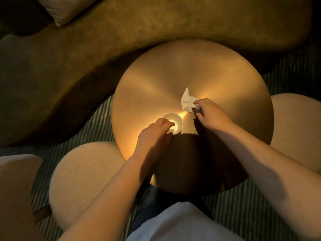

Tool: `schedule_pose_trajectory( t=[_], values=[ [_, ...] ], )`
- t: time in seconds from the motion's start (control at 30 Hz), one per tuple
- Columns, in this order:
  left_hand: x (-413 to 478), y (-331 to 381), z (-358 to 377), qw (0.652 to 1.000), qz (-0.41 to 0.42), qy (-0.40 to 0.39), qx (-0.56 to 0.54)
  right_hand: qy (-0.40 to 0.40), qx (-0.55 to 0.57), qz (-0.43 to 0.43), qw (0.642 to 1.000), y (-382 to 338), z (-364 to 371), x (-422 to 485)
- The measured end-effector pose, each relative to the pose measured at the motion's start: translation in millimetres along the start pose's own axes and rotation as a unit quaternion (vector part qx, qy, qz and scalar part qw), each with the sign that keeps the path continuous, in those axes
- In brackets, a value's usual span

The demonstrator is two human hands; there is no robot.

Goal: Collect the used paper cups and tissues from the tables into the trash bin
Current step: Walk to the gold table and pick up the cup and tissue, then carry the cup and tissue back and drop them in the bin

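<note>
Small white paper cup (175,121) stands upright, mouth facing up at the camera, left of centre on the round brass-coloured bench (191,66); the left hand (154,134) grips it, fingers curled over its near rim. Crumpled white tissue (186,100) lies right of the cup and apart from it, its long axis running away from the person, pointed corner at the far end; the right hand (210,113) pinches the wadded near end with curled fingers. Pale rounded stools (83,180) flank the bench on striped carpet (251,214), curved olive sofa (121,32) beyond.
</note>
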State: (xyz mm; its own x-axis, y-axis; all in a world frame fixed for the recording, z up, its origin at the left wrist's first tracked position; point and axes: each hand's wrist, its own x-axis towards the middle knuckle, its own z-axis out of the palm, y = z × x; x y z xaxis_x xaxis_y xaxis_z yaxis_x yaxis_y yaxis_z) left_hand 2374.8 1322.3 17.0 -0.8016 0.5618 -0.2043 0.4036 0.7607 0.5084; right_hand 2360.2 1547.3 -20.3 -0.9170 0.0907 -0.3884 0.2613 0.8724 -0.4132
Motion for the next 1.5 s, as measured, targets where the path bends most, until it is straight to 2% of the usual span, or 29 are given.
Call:
schedule_pose_trajectory(
  t=[0.13,0.33,0.43,0.57,0.7,0.8,0.93,1.13,1.33,1.5],
  values=[
    [11,-16,16,1.000,0.009,-0.019,0.018,-0.003,-0.036,-0.042,0.998,14,24,24],
    [9,-24,25,0.998,0.044,-0.003,0.039,-0.008,-0.090,-0.049,0.995,27,49,30],
    [4,-26,28,0.996,0.069,0.008,0.047,0.007,-0.074,-0.027,0.997,30,54,20],
    [1,-20,22,0.997,0.058,0.009,0.048,-0.016,-0.071,0.016,0.997,39,57,-8],
    [5,0,-4,0.994,0.086,0.024,0.059,0.002,-0.058,0.064,0.996,38,33,-40],
    [7,26,-39,0.990,0.117,0.042,0.066,0.050,-0.047,0.070,0.995,25,-10,-65],
    [11,74,-98,0.973,0.188,0.112,0.079,0.156,-0.050,0.070,0.984,-7,-81,-106],
    [6,158,-188,0.923,0.307,0.228,0.040,0.318,-0.020,0.093,0.943,-64,-189,-192],
    [-35,231,-241,0.888,0.376,0.264,0.025,0.461,-0.042,0.101,0.880,-107,-252,-299],
    [-85,260,-257,0.882,0.399,0.246,0.046,0.503,-0.054,0.112,0.855,-130,-255,-366]
  ],
)
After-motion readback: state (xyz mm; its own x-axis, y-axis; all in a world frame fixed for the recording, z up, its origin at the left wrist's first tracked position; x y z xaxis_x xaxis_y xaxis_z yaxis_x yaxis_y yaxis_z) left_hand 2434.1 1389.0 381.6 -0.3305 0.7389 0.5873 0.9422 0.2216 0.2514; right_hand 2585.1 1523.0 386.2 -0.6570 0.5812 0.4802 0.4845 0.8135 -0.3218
